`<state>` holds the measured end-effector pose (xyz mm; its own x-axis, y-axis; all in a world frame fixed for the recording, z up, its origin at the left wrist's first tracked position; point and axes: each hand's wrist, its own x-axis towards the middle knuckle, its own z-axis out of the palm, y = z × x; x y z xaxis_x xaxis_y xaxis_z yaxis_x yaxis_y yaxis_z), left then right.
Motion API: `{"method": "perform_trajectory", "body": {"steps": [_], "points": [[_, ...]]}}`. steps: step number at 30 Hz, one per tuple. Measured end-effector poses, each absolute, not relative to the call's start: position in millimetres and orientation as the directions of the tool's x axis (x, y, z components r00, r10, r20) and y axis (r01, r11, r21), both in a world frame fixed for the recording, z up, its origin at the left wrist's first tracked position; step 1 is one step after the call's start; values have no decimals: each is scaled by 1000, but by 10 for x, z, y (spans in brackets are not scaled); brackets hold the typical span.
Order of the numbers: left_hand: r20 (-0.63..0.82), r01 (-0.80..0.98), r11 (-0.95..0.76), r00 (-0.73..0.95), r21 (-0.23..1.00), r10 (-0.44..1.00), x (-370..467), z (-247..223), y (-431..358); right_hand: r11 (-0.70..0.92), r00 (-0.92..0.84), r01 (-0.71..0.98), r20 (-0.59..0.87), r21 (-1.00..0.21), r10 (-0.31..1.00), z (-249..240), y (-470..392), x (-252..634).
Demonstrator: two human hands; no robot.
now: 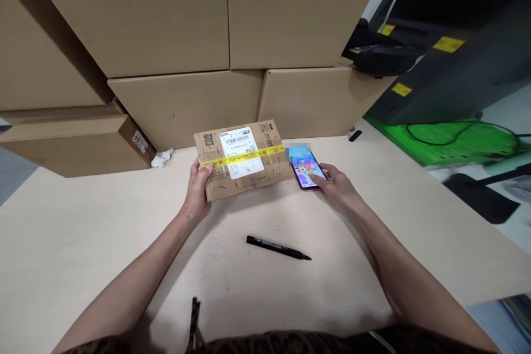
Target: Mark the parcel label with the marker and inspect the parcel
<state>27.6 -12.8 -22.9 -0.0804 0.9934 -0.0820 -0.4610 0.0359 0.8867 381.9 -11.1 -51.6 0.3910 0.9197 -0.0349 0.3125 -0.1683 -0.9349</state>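
My left hand (198,188) grips the left end of a small cardboard parcel (265,163) and holds it tilted above the beige table (83,243). The parcel carries a white shipping label with barcodes and a strip of yellow tape across it. My right hand (338,185) holds a phone (306,170) with a bright, colourful screen just right of the parcel, thumb on the screen. A black marker pen (277,247) lies on the table in front of both hands.
Large cardboard boxes (166,16) are stacked along the table's back edge, with a smaller labelled one (70,144) at the left. A crumpled white scrap (161,158) lies by them. Dark machinery with yellow labels (435,50) and a green mat (452,141) are at the right.
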Motion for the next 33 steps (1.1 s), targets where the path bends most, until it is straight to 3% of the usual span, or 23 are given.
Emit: {"method": "perform_trajectory", "body": {"steps": [3, 6, 9, 16, 19, 23, 26, 29, 33], "points": [[-77, -455, 30, -85, 890, 993, 277, -224, -132, -220, 368, 505, -22, -835, 930, -488, -165, 3767], [-69, -456, 26, -77, 889, 995, 273, -221, -134, -252, 297, 741, -33, -622, 954, -421, -247, 3632], [-74, -455, 33, -72, 890, 995, 272, -213, -138, -289, 267, 824, -116, -487, 957, -320, -324, 3478], [-73, -465, 32, -70, 885, 995, 277, -209, -132, -280, 230, 862, -167, -422, 959, -235, -376, 3378], [-69, -487, 23, -78, 873, 994, 285, -231, -130, -193, 186, 873, -60, -448, 981, -305, -348, 3449], [-53, -535, 6, -73, 845, 996, 303, -208, -131, 42, 139, 688, 188, -724, 972, -309, -230, 3538], [12, -548, -61, -93, 834, 996, 286, -125, -132, 147, 65, 372, 184, -917, 981, -144, -97, 3501], [106, -527, -166, -143, 833, 984, 229, -19, -134, 138, -97, 79, 130, -987, 987, 140, 40, 3327], [206, -499, -267, -175, 824, 963, 110, 123, -126, 116, -258, -113, 142, -987, 956, 490, 186, 2973]]}}
